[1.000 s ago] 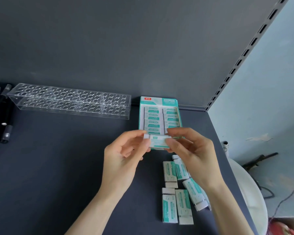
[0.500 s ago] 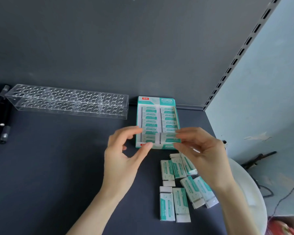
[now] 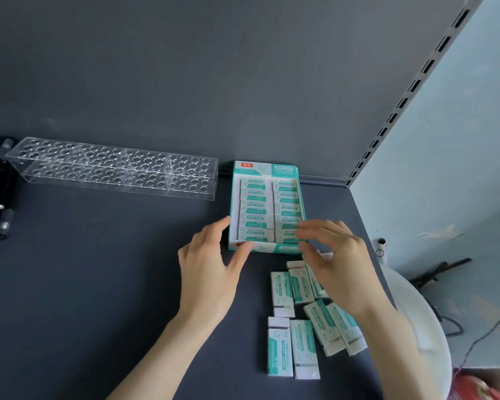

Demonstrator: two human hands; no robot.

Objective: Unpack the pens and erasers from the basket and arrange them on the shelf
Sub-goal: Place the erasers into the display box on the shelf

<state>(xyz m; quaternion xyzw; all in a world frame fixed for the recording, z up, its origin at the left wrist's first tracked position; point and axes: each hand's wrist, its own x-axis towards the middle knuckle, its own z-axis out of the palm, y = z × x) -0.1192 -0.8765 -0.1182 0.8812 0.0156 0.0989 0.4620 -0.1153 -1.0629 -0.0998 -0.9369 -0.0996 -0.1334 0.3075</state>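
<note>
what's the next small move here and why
Probably lower the right hand to the nearest loose eraser and pick it up. That hand hovers over the front of the eraser box and seems to hold nothing. The left hand touches the box's front left corner, and several erasers lie loose on the shelf.

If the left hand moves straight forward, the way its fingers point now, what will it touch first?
Most likely the eraser display box, at its near left corner; the left hand looks almost against it.
</note>
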